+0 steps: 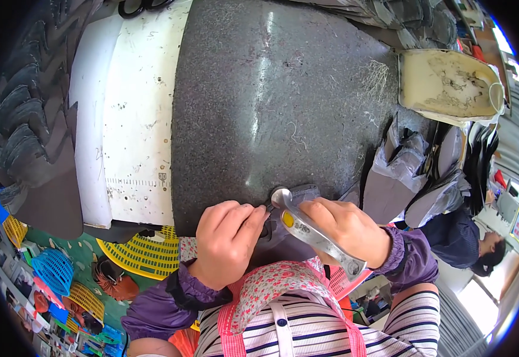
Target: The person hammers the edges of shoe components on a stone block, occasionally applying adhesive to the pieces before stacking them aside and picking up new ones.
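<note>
Left hand: my left hand [227, 238] is closed, fingers curled, with thumb and forefinger pinching a small black piece [267, 209].
Right hand: my right hand [355, 229] is curled around a silver metal tool [325, 241] with a rounded end and a yellow oval; the tool hides some fingers.
Black piece: at the worktop's near edge, between my hands, beside the tool's rounded end; I cannot tell whether they touch.
Worktop: speckled dark grey surface [230, 119], pale loose threads [378, 80] toward its right.
Left side: a white board [137, 119] with ruler marks, then overlapping dark cut sheets [24, 119].
Right side: a stained cream tray [420, 74] above film-covered dark pieces [393, 169].
Below left: a yellow plastic basket [143, 256].
Far right: another person [459, 238] in dark clothing.
</note>
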`<state>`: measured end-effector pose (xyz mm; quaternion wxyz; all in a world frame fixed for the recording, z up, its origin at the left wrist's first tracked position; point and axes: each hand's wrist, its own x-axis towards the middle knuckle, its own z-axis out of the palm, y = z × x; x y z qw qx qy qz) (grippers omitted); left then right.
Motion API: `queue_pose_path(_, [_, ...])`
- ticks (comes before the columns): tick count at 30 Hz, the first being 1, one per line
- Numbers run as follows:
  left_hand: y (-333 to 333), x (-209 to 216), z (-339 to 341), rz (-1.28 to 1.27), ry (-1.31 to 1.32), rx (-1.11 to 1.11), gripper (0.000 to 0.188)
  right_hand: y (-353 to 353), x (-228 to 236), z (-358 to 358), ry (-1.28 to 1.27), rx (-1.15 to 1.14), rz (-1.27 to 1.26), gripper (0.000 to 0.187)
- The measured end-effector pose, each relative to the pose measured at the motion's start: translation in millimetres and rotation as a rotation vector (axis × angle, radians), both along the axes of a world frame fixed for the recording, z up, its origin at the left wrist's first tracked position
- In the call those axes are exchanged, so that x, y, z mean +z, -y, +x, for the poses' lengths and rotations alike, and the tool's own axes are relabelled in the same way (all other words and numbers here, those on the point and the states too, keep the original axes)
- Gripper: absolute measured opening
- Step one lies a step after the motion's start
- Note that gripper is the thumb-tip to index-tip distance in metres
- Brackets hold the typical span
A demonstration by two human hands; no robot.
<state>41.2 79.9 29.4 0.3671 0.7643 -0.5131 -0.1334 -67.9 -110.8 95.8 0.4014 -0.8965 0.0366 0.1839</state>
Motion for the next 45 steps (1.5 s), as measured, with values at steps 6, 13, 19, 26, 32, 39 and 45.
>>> queue_pose_path(6, [-3,-3,-9,-0.022,0.217,-0.049,0.026,1,-1,-1,0.011,0.003,0.002,0.033])
queue_pose_path(13, [1,5,-16,0.041,0.185,0.028,0.025,-2,-3,0,0.044,0.052,0.005,0.034])
queue_pose_path(19, [-8,-2,-24,-0.083,-0.027,0.11,0.026,-4,-4,-1,0.016,0.039,-0.023,0.034])
queue_pose_path(26, [-8,-2,-26,-0.099,-0.023,0.184,0.025,-6,-6,-2,0.017,0.035,-0.038,0.033])
queue_pose_path(32, [-10,-7,-26,-0.035,0.066,0.148,0.027,-6,-7,-3,0.029,0.024,-0.025,0.034])
queue_pose_path(39, [-3,6,-27,0.039,0.179,0.093,0.027,-6,-2,-3,0.063,0.027,0.0,0.032])
queue_pose_path(45, [-4,2,-27,-0.023,0.007,0.189,0.023,-9,-7,-4,0.02,0.032,-0.035,0.032])
